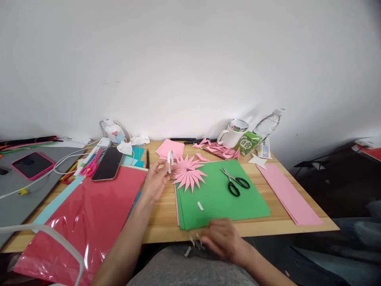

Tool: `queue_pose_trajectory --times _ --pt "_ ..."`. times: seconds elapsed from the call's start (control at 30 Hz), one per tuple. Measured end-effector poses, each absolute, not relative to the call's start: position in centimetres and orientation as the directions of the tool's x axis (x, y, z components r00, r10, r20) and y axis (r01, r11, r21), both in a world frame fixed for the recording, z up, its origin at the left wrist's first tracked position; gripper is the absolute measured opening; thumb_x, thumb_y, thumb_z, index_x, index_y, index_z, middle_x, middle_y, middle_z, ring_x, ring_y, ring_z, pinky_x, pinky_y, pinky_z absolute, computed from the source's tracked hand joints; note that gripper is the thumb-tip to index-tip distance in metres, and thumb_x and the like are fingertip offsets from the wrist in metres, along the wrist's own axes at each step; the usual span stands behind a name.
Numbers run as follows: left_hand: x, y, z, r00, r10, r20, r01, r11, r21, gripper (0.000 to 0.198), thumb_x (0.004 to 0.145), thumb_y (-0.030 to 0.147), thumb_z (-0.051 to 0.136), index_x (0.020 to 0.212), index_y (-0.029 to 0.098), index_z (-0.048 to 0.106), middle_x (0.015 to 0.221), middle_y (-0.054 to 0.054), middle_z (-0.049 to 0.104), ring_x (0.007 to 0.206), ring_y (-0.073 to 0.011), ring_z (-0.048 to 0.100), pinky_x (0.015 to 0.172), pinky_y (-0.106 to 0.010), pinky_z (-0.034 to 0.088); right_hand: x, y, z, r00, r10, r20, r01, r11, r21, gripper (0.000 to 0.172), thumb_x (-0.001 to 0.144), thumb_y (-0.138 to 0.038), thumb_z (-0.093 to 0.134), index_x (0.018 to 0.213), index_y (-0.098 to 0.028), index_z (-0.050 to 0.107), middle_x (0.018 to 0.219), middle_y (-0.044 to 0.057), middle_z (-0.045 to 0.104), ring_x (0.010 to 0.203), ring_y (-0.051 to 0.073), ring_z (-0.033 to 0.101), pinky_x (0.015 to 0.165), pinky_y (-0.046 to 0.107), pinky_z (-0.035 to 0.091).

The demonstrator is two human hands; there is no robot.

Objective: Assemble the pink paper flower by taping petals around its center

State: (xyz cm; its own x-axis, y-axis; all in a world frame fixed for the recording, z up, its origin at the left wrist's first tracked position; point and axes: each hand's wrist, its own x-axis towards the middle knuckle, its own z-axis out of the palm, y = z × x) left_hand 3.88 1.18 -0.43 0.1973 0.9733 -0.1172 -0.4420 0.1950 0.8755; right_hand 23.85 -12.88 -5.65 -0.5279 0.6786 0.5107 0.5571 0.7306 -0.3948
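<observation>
Tape roll [170, 161] stands on edge, pinched in my left hand [156, 180] just beside the pink paper flower [189, 173] on the green sheets [238, 202], probably so its loose end stays reachable. My right hand [222, 238] at the table [160, 222] edge is blurred; I can't tell if it pinches a strip.

right hand [222, 240] blurred, grasp unclear; red sheet [83, 222] cut off bottom-left.
</observation>
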Motion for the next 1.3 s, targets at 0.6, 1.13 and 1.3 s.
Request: queue_pose_trajectory --times 0.6,1.13,1.3 --pt "3.8 1.1 2.1 0.274 0.960 -0.058 -0.572 0.211 0.793 0.025 0.069 0.013 0.067 0.094 0.011 0.066 0.096 -0.012 0.070 0.105 -0.0290 0.059 0.094 -0.047 0.042 33.7 -6.3 -3.2 0.343 0.937 -0.065 0.880 -0.344 -0.326 0.036 0.082 -0.018 0.048 0.117 -0.009 0.049 0.090 0.017 0.062 0.077 0.028 0.063 0.066 0.039 0.045" --pt "4.4 -0.2 2.4 0.371 0.928 -0.026 -0.558 0.244 0.793 0.036 0.074 0.018 0.065 0.108 0.016 0.056 0.104 -0.010 0.067 0.111 -0.0266 0.055 0.101 -0.044 0.036 20.2 -6.9 0.5 -0.572 0.814 -0.105 -0.406 -0.391 -0.826 0.036 0.074 -0.048 0.062 0.100 -0.024 0.056 0.082 0.002 0.050 0.075 0.014 0.051 0.073 0.033 0.050" --pt "4.0 -0.7 2.2 0.421 0.907 -0.007 -0.540 0.256 0.802 0.040 0.076 0.018 0.063 0.113 0.020 0.049 0.109 -0.011 0.064 0.109 -0.0251 0.056 0.096 -0.041 0.040 20.2 -6.0 0.6 -0.573 0.810 -0.125 -0.408 -0.414 -0.814 0.037 0.075 -0.048 0.062 0.099 -0.021 0.055 0.082 0.002 0.049 0.072 0.012 0.051 0.070 0.031 0.049"
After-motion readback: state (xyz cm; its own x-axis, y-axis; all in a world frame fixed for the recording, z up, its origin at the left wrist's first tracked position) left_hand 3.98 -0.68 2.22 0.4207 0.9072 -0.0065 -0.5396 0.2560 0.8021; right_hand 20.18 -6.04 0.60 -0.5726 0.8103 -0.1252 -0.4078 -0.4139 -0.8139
